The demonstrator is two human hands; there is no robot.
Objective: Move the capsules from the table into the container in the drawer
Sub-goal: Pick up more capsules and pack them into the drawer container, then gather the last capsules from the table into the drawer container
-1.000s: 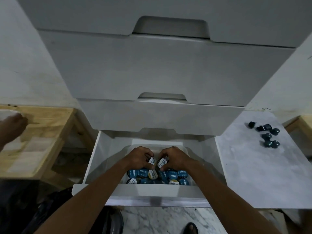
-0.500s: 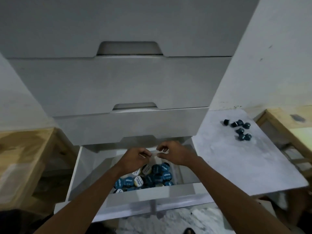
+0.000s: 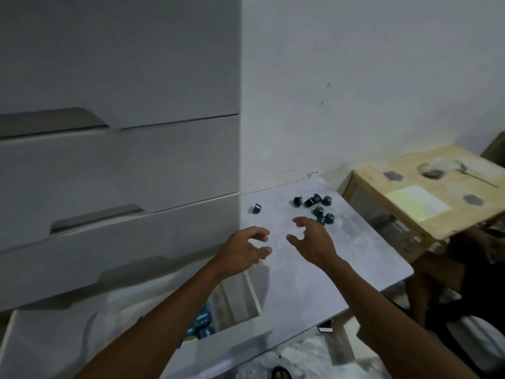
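Observation:
Several dark teal capsules (image 3: pixel 317 205) lie in a cluster at the far side of the grey marbled table (image 3: pixel 352 258). One more capsule (image 3: pixel 257 208) lies apart, to their left near the cabinet. My right hand (image 3: pixel 313 240) hovers open just in front of the cluster, fingers spread. My left hand (image 3: pixel 244 248) is open over the table's left edge, below the lone capsule. The open drawer (image 3: pixel 237 332) sits at the bottom left; the container inside is mostly hidden by my left arm, with blue-labelled capsules (image 3: pixel 202 322) showing.
A white chest of drawers (image 3: pixel 117 160) fills the left. A wooden crate-like table (image 3: pixel 426 198) stands to the right of the grey table. A phone (image 3: pixel 325 328) lies on the floor under the table's front edge. White wall behind.
Both hands have left the container in the drawer and moved up and right over the table, fingers opening. The view has swung right toward the capsules.

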